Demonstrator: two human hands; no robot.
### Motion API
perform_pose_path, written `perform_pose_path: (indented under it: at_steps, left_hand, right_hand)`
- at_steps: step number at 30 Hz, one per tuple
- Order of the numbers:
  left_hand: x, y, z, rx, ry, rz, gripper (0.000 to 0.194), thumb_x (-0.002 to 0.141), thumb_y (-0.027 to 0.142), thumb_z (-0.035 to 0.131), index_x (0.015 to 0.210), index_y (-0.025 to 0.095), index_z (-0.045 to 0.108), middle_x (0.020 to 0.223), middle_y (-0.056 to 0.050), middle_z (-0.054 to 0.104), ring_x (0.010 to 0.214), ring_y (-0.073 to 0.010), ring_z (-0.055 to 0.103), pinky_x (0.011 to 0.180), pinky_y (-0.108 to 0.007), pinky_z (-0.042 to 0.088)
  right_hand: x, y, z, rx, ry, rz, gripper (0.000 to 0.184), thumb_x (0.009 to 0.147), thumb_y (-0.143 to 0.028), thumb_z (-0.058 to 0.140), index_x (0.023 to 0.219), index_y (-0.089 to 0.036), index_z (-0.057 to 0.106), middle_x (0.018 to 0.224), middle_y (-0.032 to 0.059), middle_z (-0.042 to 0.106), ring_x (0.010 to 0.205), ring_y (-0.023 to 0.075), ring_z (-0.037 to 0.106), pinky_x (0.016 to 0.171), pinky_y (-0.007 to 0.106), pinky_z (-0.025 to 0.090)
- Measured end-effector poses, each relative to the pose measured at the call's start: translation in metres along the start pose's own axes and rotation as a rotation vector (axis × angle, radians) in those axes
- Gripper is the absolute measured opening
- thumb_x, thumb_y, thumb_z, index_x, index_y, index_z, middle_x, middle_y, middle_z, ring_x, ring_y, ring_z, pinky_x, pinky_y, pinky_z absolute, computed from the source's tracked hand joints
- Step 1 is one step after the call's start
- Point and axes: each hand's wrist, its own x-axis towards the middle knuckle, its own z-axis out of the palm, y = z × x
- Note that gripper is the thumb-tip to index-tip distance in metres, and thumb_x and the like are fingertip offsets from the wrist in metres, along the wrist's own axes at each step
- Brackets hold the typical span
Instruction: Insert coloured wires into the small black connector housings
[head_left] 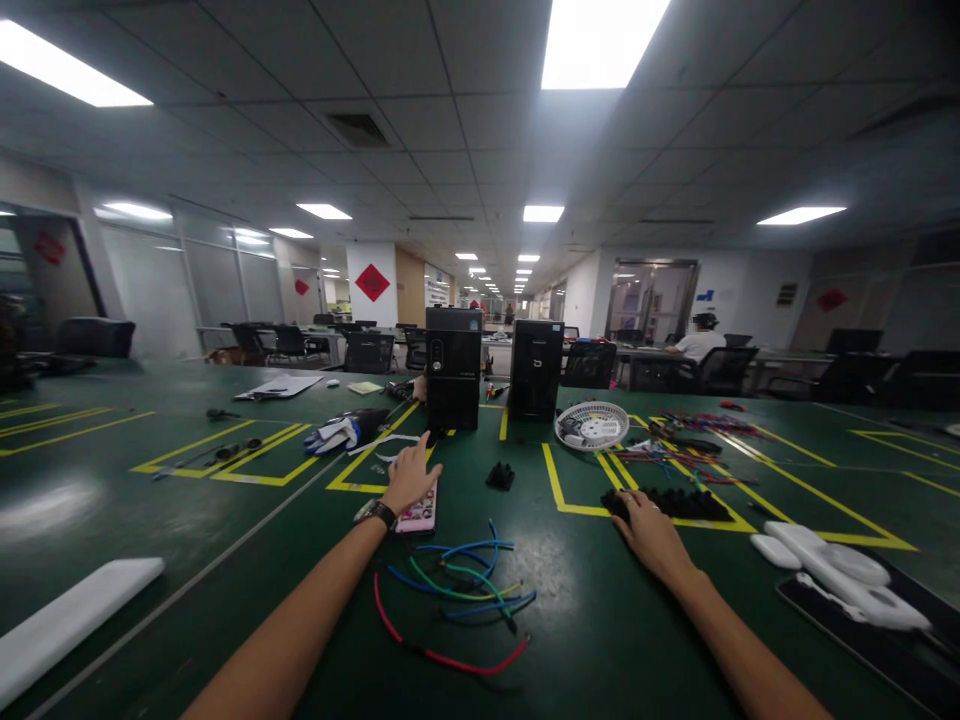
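My left hand (411, 476) reaches over a pink patterned object like a phone in a case (420, 514); its fingers are stretched out and apart. My right hand (649, 525) lies on the near left end of a row of small black pieces (694, 503), fingers extended over them. Between the hands sits a small separate cluster of black pieces (500, 476). Closer to me, several loose blue and green wires (472, 575) and a red wire (457, 658) lie on the green table (585, 620).
Two black computer towers (453, 370) (535, 372) stand ahead. Right of them are a white round basket (592, 426) and tangled wires (697, 450). Gloves (345, 432) lie left. White devices (840, 575) rest at right, a white slab (82, 620) at left. A person (701, 342) sits far back.
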Motion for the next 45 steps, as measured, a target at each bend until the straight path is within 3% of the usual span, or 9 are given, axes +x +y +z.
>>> perform_pose_path:
  at_steps: [7,10,15,20,25,30,33,36,45]
  left_hand:
    - [-0.042,0.032,-0.011,-0.353,0.149,0.125,0.043,0.089,0.039,0.039,0.127,0.02,0.046,0.117,-0.011,0.06,0.108,-0.0217,0.056,0.093,-0.036,0.043]
    - [-0.064,0.065,0.009,-0.836,-0.021,0.018,0.05,0.088,0.052,0.041,0.126,0.02,0.045,0.113,-0.012,0.062,0.099,-0.0211,0.06,0.079,-0.034,0.05]
    - [-0.081,0.096,0.026,-1.563,-0.251,-0.254,0.057,0.082,0.062,0.046,0.121,0.021,0.048,0.112,-0.014,0.062,0.092,-0.0232,0.064,0.064,-0.033,0.053]
    - [-0.055,0.045,-0.008,-1.615,0.153,-0.336,0.038,0.079,0.045,0.059,0.107,0.02,0.053,0.081,-0.005,0.066,0.057,-0.0151,0.063,0.047,-0.025,0.048]
    - [-0.025,-0.031,-0.051,-1.624,0.517,-0.437,0.026,0.086,0.04,0.044,0.107,0.024,0.047,0.078,0.001,0.063,0.05,-0.011,0.06,0.047,-0.023,0.046]
    - [-0.021,-0.061,-0.055,-1.609,0.638,-0.586,0.02,0.083,0.033,0.046,0.099,0.021,0.048,0.071,0.002,0.059,0.045,-0.0116,0.058,0.044,-0.023,0.044]
    - [-0.023,-0.062,-0.051,-1.604,0.642,-0.63,0.021,0.081,0.033,0.05,0.099,0.022,0.047,0.071,0.003,0.058,0.045,-0.012,0.058,0.043,-0.023,0.043]
    - [-0.023,-0.061,-0.051,-1.6,0.634,-0.641,0.023,0.081,0.032,0.05,0.101,0.023,0.046,0.072,0.004,0.059,0.045,-0.012,0.058,0.043,-0.023,0.043]
    - [-0.032,-0.02,-0.045,-1.658,0.38,-0.651,0.021,0.087,0.039,0.042,0.1,0.024,0.046,0.07,-0.001,0.064,0.05,-0.0181,0.063,0.042,-0.026,0.044]
  right_hand:
    - [0.005,-0.037,-0.015,0.273,0.067,0.024,0.028,0.076,-0.023,0.056,0.101,-0.012,0.062,0.104,0.0144,0.062,0.098,0.0264,0.06,0.091,0.038,0.045]
    - [0.006,-0.096,-0.029,0.516,0.138,-0.025,0.03,0.077,-0.028,0.057,0.104,-0.014,0.06,0.106,0.0131,0.062,0.096,0.0248,0.061,0.085,0.037,0.049]
    - [-0.007,-0.214,-0.046,0.727,0.067,-0.381,0.036,0.079,-0.023,0.058,0.115,-0.021,0.057,0.125,0.0096,0.056,0.115,0.0246,0.053,0.093,0.039,0.047]
    - [-0.023,-0.255,-0.046,0.594,-0.006,-0.365,0.061,0.084,-0.035,0.058,0.141,-0.026,0.037,0.149,0.0096,0.031,0.137,0.0281,0.028,0.11,0.051,0.026]
    - [-0.04,-0.27,-0.029,0.459,-0.422,-0.442,0.098,0.068,-0.066,0.066,0.148,-0.03,0.022,0.155,0.0134,0.016,0.141,0.0392,0.009,0.109,0.062,0.01]
    - [-0.048,-0.293,-0.018,0.393,-0.48,-0.467,0.077,0.075,-0.058,0.065,0.141,-0.03,0.039,0.149,0.0135,0.033,0.137,0.0418,0.022,0.107,0.063,0.015]
    - [-0.056,-0.287,-0.024,0.38,-0.336,-0.523,0.04,0.087,-0.035,0.056,0.127,-0.032,0.054,0.134,0.0087,0.049,0.125,0.0324,0.042,0.103,0.052,0.032]
    - [-0.07,-0.255,-0.031,0.364,-0.272,-0.591,0.035,0.091,-0.022,0.047,0.122,-0.035,0.056,0.119,0.0065,0.056,0.11,0.026,0.053,0.093,0.045,0.043]
    - [-0.116,-0.067,-0.065,0.236,-0.285,-0.33,0.031,0.092,-0.028,0.042,0.116,-0.031,0.06,0.114,0.0098,0.059,0.102,0.0252,0.058,0.087,0.042,0.05]
